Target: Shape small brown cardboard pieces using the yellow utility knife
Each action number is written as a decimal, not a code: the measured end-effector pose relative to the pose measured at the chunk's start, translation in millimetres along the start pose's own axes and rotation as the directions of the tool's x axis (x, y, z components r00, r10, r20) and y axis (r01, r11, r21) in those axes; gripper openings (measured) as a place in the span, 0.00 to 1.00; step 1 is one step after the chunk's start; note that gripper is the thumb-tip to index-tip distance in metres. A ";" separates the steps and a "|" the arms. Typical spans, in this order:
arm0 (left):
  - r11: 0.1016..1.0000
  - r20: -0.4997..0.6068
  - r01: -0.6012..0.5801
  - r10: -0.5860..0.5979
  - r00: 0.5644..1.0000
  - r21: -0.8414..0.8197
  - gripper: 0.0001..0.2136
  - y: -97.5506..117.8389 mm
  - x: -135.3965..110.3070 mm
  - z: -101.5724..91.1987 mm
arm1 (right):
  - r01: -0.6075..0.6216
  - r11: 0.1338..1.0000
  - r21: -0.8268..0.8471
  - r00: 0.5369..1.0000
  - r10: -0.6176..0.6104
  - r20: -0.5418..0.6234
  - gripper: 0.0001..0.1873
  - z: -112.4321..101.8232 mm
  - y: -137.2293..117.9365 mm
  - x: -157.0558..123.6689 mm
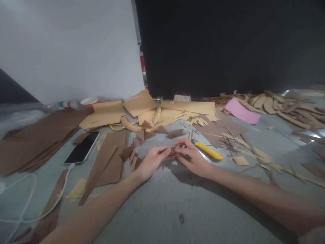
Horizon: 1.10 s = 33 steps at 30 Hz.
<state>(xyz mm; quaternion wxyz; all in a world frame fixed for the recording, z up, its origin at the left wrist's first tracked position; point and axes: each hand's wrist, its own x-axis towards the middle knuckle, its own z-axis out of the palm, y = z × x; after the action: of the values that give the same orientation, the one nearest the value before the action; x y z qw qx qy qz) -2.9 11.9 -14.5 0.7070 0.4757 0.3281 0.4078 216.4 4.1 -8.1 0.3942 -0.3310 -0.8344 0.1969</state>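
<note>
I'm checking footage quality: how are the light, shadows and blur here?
Head view: dim, hazy light; a soft shadow on the table beneath the right hand and forearm; bright glare near the right edge. Also head view: fine detail smeared, so the brown piece at the left hand is hard to make out.

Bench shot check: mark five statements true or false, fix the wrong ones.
1. A white cable runs to the phone. True.
2. The left hand holds the yellow tool. False: it lies on the table beside the right hand.
3. Both hands' fingertips meet at a small brown piece. True.
4. The pink sheet lies left of the phone. False: it is to the right.
</note>
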 end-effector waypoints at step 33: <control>0.778 -0.116 -0.098 0.215 0.970 0.620 0.10 -1.6 -11.1 14.6 | -0.024 0.999 -0.047 0.991 0.030 0.130 0.14 2.6 -3.8 -1.6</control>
<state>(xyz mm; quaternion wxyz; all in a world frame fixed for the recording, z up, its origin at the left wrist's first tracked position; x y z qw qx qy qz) 5.0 -4.2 -10.2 0.4465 0.6649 0.4637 0.3789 213.5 0.1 -8.3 0.3282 -0.3375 -0.8582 0.2046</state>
